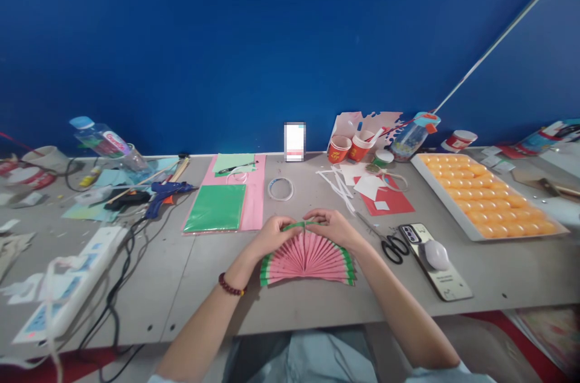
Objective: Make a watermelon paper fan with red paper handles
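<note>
A pleated paper fan (pixel 305 259), pink with a green edge like a watermelon slice, lies spread on the grey table in front of me. My left hand (pixel 275 235) grips its far edge left of the middle, fingers bent over the green rim. On the other side my right hand (pixel 333 227) pinches the same rim, with the two hands close together at the fan's centre fold. Parts of the fingertips are hidden by the paper. A roll of clear tape (pixel 281 188) lies just beyond the hands.
Scissors (pixel 393 248) and a phone (pixel 437 277) with a mouse-like white object lie to the right, near a tray of orange balls (pixel 489 199). Leftward are green paper (pixel 216 208), a blue glue gun (pixel 165 194) and a power strip (pixel 75 286) with trailing cords.
</note>
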Tool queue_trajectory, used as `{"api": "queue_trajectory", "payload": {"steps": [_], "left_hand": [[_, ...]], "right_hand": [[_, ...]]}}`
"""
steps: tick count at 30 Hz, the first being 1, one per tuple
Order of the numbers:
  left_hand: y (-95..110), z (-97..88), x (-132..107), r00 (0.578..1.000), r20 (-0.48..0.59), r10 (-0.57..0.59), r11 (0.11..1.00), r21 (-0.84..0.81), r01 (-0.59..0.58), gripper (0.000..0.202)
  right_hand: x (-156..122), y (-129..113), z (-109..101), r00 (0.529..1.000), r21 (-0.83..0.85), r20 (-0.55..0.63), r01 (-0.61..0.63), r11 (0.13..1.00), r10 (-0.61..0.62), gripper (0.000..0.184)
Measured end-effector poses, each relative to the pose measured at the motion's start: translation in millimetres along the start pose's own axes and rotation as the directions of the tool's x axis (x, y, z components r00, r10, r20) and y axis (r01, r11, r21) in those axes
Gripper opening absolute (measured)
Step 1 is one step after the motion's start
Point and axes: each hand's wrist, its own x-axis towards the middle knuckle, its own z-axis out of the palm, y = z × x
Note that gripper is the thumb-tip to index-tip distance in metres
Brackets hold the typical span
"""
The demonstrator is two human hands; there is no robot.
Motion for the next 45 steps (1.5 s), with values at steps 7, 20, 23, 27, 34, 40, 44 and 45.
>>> {"api": "queue_trajectory", "payload": {"steps": [7, 20, 23, 27, 34, 40, 44, 45], "left_hand": [[5, 1.9, -1, 0.999, -0.002, 0.049, 0.999, -0.002, -0.049, 0.033], [15, -4.5, -4, 0.996, 0.093, -0.011, 0.999, 0.039, 0.007, 0.039], [20, -8.1, -3, 0.989, 0.142, -0.046, 0.997, 0.063, 0.037, 0.042], [22, -8.3, -1, 0.988, 0.135, -0.069, 0.991, 0.119, 0.053, 0.038], [17, -3.3, -2, 0.998, 0.059, -0.002, 0.995, 0.104, -0.005, 0.021], [16, -4.7, -1, 0.999, 0.031, 0.013, 0.998, 0.069, -0.015, 0.029], [10, -7.7, 1, 1.0, -0.002, 0.009, 0.997, 0.072, -0.008, 0.027], [9, -8.0, 2, 1.0, -0.006, 0.01, 0.997, 0.076, -0.01, 0.027]], "right_hand": [[0, -2, 2, 1.0, 0.006, 0.008, 0.006, 1.0, -0.006, 0.022], [-1, -4, 5, 1.0, 0.021, 0.025, 0.011, 1.0, -0.011, 0.018], [-1, -5, 8, 0.999, -0.007, 0.025, 0.02, 1.0, -0.02, 0.015], [-1, -8, 12, 0.999, -0.04, 0.008, 0.041, 0.998, -0.04, 0.011], [-3, -16, 9, 0.992, -0.059, 0.015, 0.129, 0.99, -0.128, 0.013], [-1, -14, 7, 0.989, -0.056, -0.028, 0.142, 0.988, -0.144, 0.012], [-3, -13, 4, 0.994, -0.042, 0.004, 0.11, 0.993, -0.11, 0.02], [-4, -13, 3, 0.995, -0.038, 0.026, 0.101, 0.994, -0.1, 0.02]]}}
